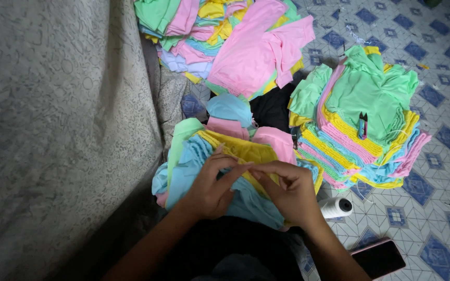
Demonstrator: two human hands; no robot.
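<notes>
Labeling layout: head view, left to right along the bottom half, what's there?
Grey patterned cloth → left hand → right hand, both pinching yellow fabric → white thread spool → dark phone on the tiled floor.

Floor's [433, 78] tiled in pale grey with blue diamond squares, kinda scuffed and dusty. A big grey patterned cloth [53, 130] drapes over the whole left side. Soft, even daylight.
</notes>
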